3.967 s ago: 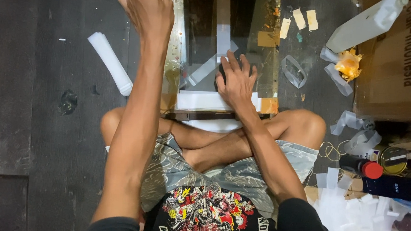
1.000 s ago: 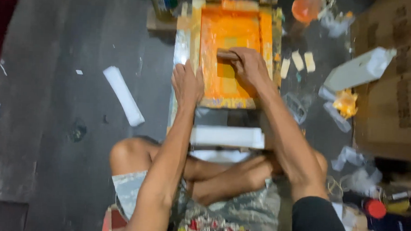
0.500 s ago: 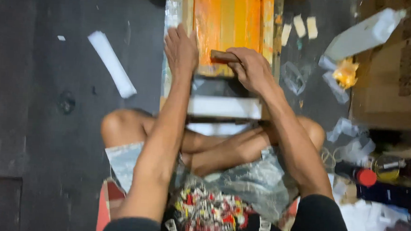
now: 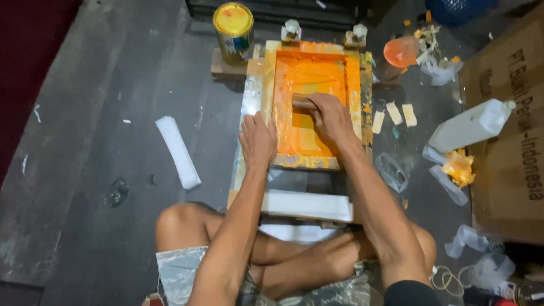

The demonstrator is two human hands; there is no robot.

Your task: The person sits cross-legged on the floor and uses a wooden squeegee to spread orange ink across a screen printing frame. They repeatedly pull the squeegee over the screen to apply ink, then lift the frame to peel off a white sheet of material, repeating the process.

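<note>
A wooden printing frame (image 4: 356, 108) coated in orange ink lies flat on a low board in front of my crossed legs. My right hand (image 4: 326, 115) grips a wooden squeegee (image 4: 302, 101) pressed onto the orange mesh near the middle of the frame. Resting flat on the frame's left front corner, my left hand (image 4: 258, 140) holds it down. A stack of white sheets (image 4: 306, 206) sits on the board just in front of the frame.
A yellow paint can (image 4: 233, 24) stands at the frame's far left. A white roll (image 4: 178, 151) lies on the dark floor to the left. To the right are a white plastic bottle (image 4: 470, 125), a cardboard box (image 4: 522, 122), an orange bag (image 4: 401, 52), and plastic scraps.
The orange frame was raised four seconds ago, with glass showing under it; it now lies flat. My right hand took the squeegee, and my left hand moved to the frame's left edge.
</note>
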